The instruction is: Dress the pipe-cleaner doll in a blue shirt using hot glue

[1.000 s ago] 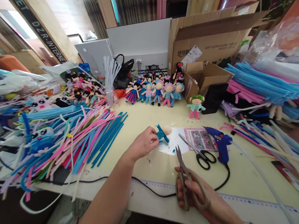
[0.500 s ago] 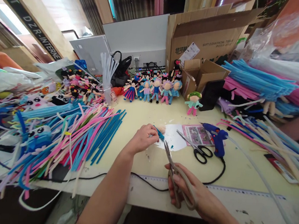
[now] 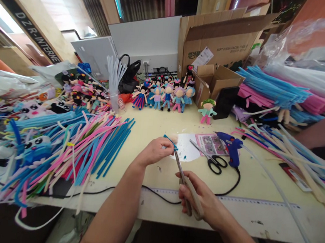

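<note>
My left hand [image 3: 153, 153] is closed around a small blue pipe-cleaner doll [image 3: 171, 141] with a pale head, held just above the yellow table [image 3: 156, 126]. My right hand [image 3: 200, 201] grips beige-handled scissors [image 3: 184, 182], whose blades point up and left and reach the doll's blue end at my left fingertips. The blades look nearly closed. A white paper disc [image 3: 185, 151] with blue trimmings lies just beyond the doll.
Black-handled scissors [image 3: 210, 159] and a blue glue gun [image 3: 230, 146] with its black cord lie to the right. A heap of coloured pipe cleaners [image 3: 90, 148] fills the left. Finished dolls [image 3: 165, 94] stand at the back before cardboard boxes [image 3: 217, 42]. Another person's arm [image 3: 324, 130] is far right.
My right hand brought the scissors up and left until their blades met the doll. My left hand turned the doll down into its grip, so less of it shows.
</note>
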Motion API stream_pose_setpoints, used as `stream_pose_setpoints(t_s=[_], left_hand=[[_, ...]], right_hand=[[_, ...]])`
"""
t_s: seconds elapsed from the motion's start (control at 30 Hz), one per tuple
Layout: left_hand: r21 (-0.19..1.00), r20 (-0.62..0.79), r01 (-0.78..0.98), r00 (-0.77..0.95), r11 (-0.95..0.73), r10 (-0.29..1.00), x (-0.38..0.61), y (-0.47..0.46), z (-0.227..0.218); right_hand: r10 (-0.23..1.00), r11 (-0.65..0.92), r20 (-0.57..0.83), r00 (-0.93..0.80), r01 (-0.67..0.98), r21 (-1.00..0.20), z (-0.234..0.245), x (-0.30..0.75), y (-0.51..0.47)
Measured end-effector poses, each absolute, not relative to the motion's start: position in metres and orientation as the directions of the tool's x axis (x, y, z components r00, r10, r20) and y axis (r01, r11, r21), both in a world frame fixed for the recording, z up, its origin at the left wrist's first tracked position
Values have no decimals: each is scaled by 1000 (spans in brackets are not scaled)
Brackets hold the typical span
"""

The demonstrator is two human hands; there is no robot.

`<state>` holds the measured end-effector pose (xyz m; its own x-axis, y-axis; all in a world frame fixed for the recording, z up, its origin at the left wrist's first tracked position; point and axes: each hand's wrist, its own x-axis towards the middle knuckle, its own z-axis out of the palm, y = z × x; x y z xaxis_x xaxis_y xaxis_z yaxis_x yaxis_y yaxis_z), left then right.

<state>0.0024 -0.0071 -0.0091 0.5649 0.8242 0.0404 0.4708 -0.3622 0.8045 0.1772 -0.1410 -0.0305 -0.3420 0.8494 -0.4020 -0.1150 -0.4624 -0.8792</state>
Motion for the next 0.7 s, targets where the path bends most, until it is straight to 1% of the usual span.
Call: stream_pose_setpoints(t_s=[0.43, 0.7], left_hand=[[811, 38, 462, 571, -359, 820, 4, -8, -10], [826, 34, 449, 565, -341, 824, 5, -8, -10]], right_hand=[[869, -428, -371, -328, -122, -895, -37, 178, -141], [862, -457, -397, -317, -145, -877, -36, 176, -141]])
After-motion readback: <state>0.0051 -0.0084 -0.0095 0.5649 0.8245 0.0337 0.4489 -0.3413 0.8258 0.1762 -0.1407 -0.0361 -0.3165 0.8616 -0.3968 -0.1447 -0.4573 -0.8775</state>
